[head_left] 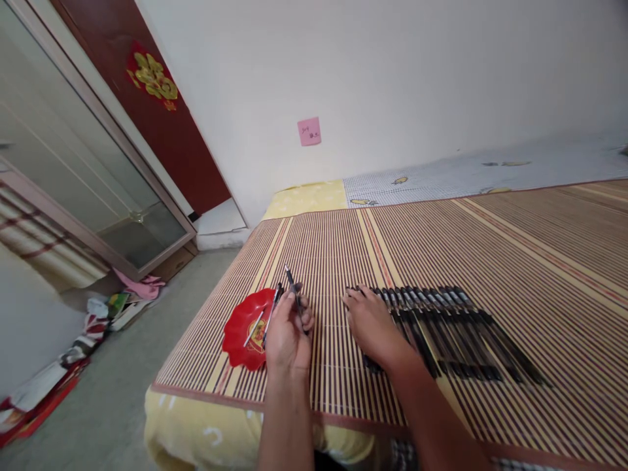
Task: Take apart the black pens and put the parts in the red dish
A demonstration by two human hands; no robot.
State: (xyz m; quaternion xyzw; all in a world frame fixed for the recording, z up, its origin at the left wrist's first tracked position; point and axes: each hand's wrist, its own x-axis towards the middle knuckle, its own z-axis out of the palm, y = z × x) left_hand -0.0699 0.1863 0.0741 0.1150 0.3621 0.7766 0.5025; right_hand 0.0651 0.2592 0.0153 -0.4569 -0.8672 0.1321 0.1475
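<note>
- A slim black pen (294,290) stands tilted in the left hand (288,333), its tip pointing up and away toward the far wall; the fingers are curled and pressed around its lower barrel, so this hand is pinching the pen just to the right of a glossy red scalloped plastic dish (244,328).
- The dish lies on the mat near the bed's left edge and holds a thin pale refill-like stick and a dark pen part; what exactly they are is too small to tell.
- The right hand (371,324) lies palm down with fingers spread flat over the left end of a tidy row of black pens (444,330), touching the nearest ones and gripping none.
- To handle the pen well, I judge that the pinch should stay low on the barrel with the tip kept over the mat or the dish, so that any small part drops there and not toward the floor.
- The striped brown bamboo mat (490,242) gives wide open room to the right and far side; between the two hands is a bare strip.
- The near edge of the mat, and the yellow bed sheet (196,425) below it, are close to both wrists, and the left edge falls to a grey floor (112,392) strewn with papers.
</note>
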